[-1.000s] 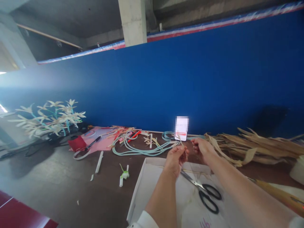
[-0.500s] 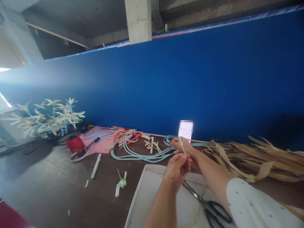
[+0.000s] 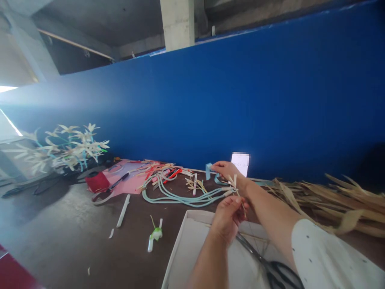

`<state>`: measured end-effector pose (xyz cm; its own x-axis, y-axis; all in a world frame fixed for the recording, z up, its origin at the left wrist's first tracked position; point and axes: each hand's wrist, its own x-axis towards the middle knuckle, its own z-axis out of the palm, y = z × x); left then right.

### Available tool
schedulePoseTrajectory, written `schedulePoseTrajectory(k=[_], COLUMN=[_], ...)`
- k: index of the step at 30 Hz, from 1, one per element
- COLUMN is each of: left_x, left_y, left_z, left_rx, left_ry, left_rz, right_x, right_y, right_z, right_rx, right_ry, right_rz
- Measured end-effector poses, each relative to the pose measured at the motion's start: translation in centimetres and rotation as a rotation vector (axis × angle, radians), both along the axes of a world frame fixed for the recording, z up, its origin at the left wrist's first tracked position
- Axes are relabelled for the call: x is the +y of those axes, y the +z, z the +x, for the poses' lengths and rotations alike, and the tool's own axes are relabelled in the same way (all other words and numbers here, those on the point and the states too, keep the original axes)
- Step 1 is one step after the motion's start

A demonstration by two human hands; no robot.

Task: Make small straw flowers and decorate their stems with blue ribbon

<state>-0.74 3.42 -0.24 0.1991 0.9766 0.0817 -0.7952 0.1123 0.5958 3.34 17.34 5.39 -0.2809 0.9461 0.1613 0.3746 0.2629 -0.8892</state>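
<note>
My left hand (image 3: 229, 214) is closed in a pinch on a small bundle of pale straw strips (image 3: 235, 184) that fan out above its fingers, over the far edge of a white tray (image 3: 180, 249). My right hand (image 3: 226, 169) reaches further out over the table and pinches the end of a light blue tape (image 3: 208, 170), lifted off the tabletop. Black-handled scissors (image 3: 276, 269) lie in the tray beneath my right forearm, partly hidden by it.
Light green cords (image 3: 180, 195) coil on the brown table beside straw scraps. Dried husks (image 3: 337, 200) are piled at the right. A pink sheet (image 3: 126, 178), a red pouch (image 3: 96, 181) and straw flowers (image 3: 66, 146) sit at the left. A blue wall (image 3: 240, 100) backs the table.
My right hand has stretched forward from beside the left hand and taken hold of the blue tape, lifting its end. The left hand still holds the straw bundle.
</note>
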Motion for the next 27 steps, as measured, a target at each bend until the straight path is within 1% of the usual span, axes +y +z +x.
schedulePoseTrajectory(k=[3,5,10,15,19,21,22,25,27], left_x=[-0.1,-0.2,-0.5,-0.6,-0.7,-0.8,-0.8,-0.8,-0.8], left_y=[0.1,0.2,0.6,0.9,0.9,0.9,0.9,0.7,0.7], left_z=[0.0,-0.1,-0.1,-0.1,-0.2,-0.2,-0.2,-0.3,-0.3], left_rx=[-0.011,-0.007,0.017,-0.002,-0.004,-0.009,-0.016,-0.015,-0.007], left_ry=[0.0,-0.004,0.011,0.045,0.022,0.012,0.013,0.014,0.013], left_rz=[-0.004,-0.014,0.01,0.007,0.01,0.016,0.019,0.023,0.028], right_x=[0.1,0.2,-0.4,-2.5,-4.6,-5.5,-5.9,-6.5,-6.2], right_y=[1.6,2.1,2.1,2.4,3.1,3.4,3.5,3.7,3.6], right_z=[0.9,2.1,5.8,9.1,11.4,12.5,12.9,14.0,14.5], right_rx=[0.128,0.188,0.27,0.289,0.316,0.257,0.178,-0.174,-0.357], right_ry=[-0.033,-0.075,-0.176,-0.198,-0.203,-0.188,-0.169,-0.102,-0.148], right_rz=[-0.018,-0.026,-0.048,-0.075,-0.089,-0.088,-0.085,-0.026,0.054])
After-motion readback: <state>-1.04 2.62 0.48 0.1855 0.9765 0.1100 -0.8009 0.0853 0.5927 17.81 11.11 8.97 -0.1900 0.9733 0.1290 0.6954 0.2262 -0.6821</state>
